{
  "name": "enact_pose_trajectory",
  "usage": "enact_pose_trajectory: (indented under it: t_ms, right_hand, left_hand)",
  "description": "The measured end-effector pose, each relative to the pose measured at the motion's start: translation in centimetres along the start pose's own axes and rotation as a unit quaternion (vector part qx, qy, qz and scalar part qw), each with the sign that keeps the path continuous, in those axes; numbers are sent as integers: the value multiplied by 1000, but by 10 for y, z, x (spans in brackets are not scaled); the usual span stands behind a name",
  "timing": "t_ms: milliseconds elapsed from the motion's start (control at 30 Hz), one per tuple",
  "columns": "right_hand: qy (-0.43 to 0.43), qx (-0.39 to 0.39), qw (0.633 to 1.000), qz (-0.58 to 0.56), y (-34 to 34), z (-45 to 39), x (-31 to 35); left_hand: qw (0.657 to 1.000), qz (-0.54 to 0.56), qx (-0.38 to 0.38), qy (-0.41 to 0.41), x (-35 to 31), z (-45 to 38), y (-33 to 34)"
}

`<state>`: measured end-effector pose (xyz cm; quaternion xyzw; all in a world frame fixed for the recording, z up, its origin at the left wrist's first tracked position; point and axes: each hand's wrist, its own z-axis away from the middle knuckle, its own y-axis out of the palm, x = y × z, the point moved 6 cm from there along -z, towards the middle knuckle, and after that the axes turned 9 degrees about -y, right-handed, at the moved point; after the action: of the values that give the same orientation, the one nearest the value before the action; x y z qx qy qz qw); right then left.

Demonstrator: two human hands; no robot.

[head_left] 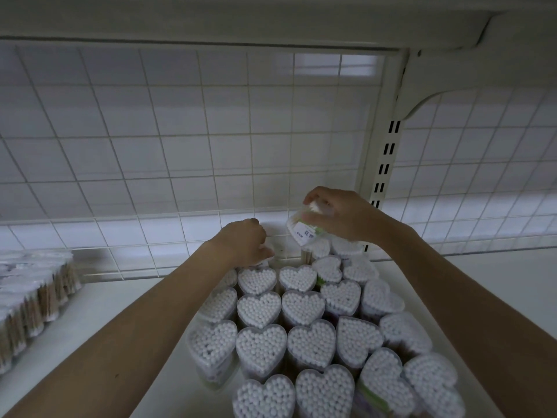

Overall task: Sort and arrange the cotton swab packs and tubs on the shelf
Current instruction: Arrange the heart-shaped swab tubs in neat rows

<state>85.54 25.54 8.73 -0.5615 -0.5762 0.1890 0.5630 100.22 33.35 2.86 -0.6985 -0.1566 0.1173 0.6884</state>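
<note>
Several clear heart-shaped tubs of cotton swabs (261, 309) stand upright in rows on the white shelf (120, 306), white tips up. My right hand (340, 215) grips one tub (303, 230) lifted and tilted above the back row, its label facing me. My left hand (244, 242) reaches to the back left of the group, its fingers curled on a tub (266, 262) that is mostly hidden beneath it.
Wrapped packs of wooden-stick swabs (33, 294) lie at the shelf's left end. A white wire grid (180, 146) backs the shelf, a slotted upright (384, 167) stands at the right, and another shelf board (241, 16) hangs low overhead.
</note>
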Motion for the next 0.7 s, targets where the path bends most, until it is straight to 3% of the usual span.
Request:
enact_pose_trajectory:
  t_ms: [233, 367, 500, 700]
  right_hand:
    - [-25, 24, 999, 38, 10, 7, -4]
    - [-17, -4, 1000, 25, 9, 11, -5]
    - [-14, -30, 993, 110, 3, 14, -1]
    - [-13, -51, 998, 37, 2, 12, -5]
  left_hand:
    - [999, -20, -31, -37, 5, -4, 0]
    - [1000, 17, -15, 16, 5, -1, 0]
    - [997, 10, 55, 54, 7, 2, 2]
    - [995, 25, 54, 80, 9, 3, 6]
